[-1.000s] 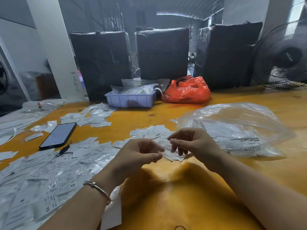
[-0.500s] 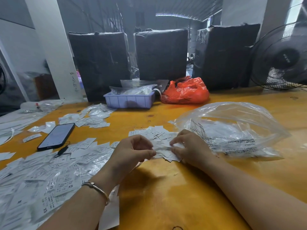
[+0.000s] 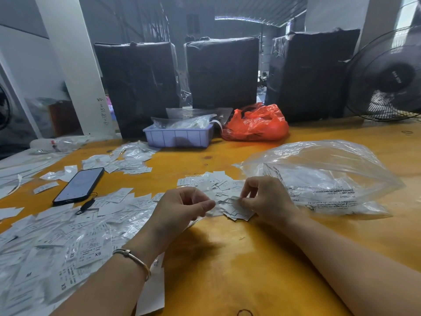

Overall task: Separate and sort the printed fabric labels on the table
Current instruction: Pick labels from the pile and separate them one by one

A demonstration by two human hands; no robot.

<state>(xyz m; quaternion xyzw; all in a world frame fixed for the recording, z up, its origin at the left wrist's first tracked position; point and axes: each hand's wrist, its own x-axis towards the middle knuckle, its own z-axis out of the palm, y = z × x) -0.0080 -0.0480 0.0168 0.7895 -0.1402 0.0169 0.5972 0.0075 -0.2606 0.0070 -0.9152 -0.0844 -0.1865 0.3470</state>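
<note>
White printed fabric labels lie in a small loose heap (image 3: 218, 185) at the middle of the yellow table (image 3: 239, 258). My left hand (image 3: 182, 208) and my right hand (image 3: 264, 199) meet at the heap's near edge, both with curled fingers pinching a small bunch of labels (image 3: 230, 206) between them. A much larger spread of labels (image 3: 63, 238), some marked XS, covers the near left of the table. More labels (image 3: 118, 160) lie further back on the left.
A clear plastic bag (image 3: 323, 176) lies just right of my right hand. A black phone (image 3: 79, 185) lies at left among labels. A lilac tray (image 3: 177, 137), a red bag (image 3: 255, 124), black-wrapped bales (image 3: 223, 71) and a fan (image 3: 387, 76) line the far edge.
Both hands moved forward and down from above the table to the heap, still pinching labels between them. The view shifted slightly closer.
</note>
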